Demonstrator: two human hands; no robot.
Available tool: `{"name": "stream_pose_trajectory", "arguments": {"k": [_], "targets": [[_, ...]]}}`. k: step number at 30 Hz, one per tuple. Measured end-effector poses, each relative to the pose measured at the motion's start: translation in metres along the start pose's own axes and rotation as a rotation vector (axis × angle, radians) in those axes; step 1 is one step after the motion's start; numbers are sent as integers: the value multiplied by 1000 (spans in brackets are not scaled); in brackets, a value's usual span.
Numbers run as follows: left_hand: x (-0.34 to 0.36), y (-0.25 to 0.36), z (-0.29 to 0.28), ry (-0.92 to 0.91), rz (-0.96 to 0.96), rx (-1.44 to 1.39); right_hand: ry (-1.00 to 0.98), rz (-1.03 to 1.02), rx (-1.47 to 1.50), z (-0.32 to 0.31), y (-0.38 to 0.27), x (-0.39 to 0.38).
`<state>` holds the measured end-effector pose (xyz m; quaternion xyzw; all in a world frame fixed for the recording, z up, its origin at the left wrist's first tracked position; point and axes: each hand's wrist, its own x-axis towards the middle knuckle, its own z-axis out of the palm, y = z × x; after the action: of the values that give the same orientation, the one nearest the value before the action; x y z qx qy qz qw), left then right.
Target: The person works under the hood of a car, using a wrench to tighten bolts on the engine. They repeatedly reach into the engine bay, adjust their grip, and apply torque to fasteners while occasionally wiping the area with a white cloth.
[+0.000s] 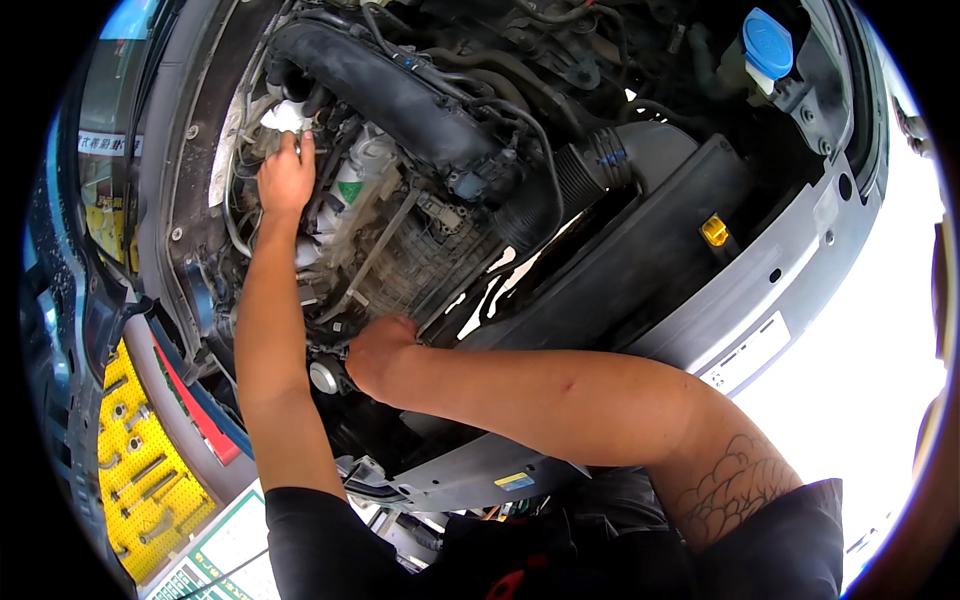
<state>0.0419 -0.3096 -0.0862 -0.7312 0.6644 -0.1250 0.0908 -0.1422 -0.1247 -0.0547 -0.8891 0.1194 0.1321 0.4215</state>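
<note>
This looks like a vehicle repair workshop: a grimy car engine of black plastic and grey metal (385, 85) lies uncovered beside a curved silver-grey metal front panel (805, 268) and a round blue plastic cap (767, 42). At lower left, a bright yellow perforated tool board (190, 500) carries slim grey metal hand tools (140, 477), near a green-and-white printed sheet (235, 550)

From my remote post I saw matt black plastic on the long duct (380, 90) and a ribbed, dull finish on the air hose (578, 172). The engine casing (398, 265) looked like rough, dusty cast metal; the round cap (323, 377) was smooth and silvery. The reservoir lid (768, 40) was glossy blue plastic, the sleeves (322, 545) matt black cloth. Glare kept me from telling the material of the white piece (284, 116).
</note>
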Motion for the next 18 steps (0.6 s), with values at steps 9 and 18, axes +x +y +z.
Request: {"name": "stream_pose_trajectory", "arguments": {"k": [9,18], "targets": [[6,19,-8,-449,-690,-881,-14,36,50,-1,8,4],[-2,-24,-2,150,419,303,22,22,55,-1,1,-1]]}}
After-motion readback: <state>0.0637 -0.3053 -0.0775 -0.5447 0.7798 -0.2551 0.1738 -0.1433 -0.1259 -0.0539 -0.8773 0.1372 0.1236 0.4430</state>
